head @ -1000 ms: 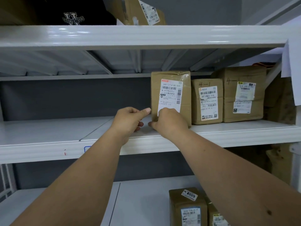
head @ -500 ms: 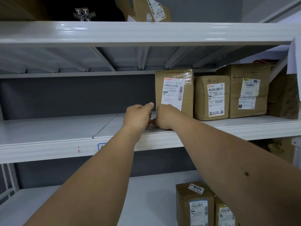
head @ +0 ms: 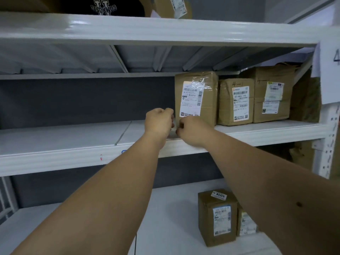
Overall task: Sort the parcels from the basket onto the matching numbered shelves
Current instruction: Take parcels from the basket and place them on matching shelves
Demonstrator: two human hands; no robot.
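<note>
Two hands meet at the foot of the parcel standing at the shelf's three o'clock end, left hand and right hand curled, grip unclear, so release gently and keep it upright beside its neighbour.

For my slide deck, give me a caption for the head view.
Both hands at the base of an upright parcel on the middle shelf.

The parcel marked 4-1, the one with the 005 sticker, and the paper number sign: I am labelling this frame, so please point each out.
Parcel marked 4-1 [head: 236, 102]: head view, on its front face.
Parcel with the 005 sticker [head: 217, 218]: head view, on its front face.
Paper number sign [head: 330, 74]: head view, on the white sheet.
</note>
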